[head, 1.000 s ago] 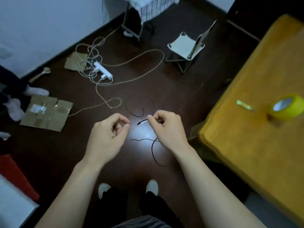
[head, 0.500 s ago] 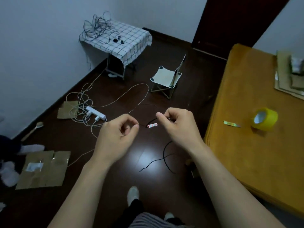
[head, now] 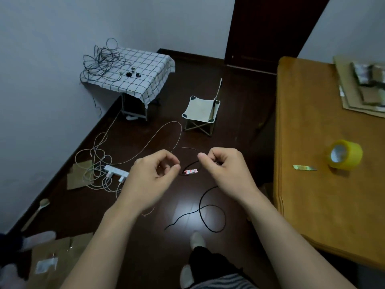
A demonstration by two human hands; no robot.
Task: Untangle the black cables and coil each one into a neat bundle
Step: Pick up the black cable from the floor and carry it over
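A thin black cable (head: 200,207) hangs between my two hands and loops down over the dark floor. A small red-and-white tag (head: 190,172) sits on the stretch between the hands. My right hand (head: 226,170) pinches the cable with thumb and forefinger, its other fingers curled. My left hand (head: 153,174) pinches the cable's other end at its fingertips. A tangle of black cables (head: 103,59) lies on the small checkered table (head: 145,74) at the far left, beside three small black coiled bundles (head: 132,73).
A white power strip (head: 116,172) with tangled white cords lies on the floor at left. A small folding stool (head: 201,113) stands ahead. The yellow table (head: 325,184) at right carries a tape roll (head: 344,157). Cardboard pieces (head: 79,177) and a wooden spoon (head: 38,211) lie on the floor.
My view has tilted upward, bringing the checkered table and door into sight. Both hands keep pinching the cable, which now hangs in a longer loop below the right hand.
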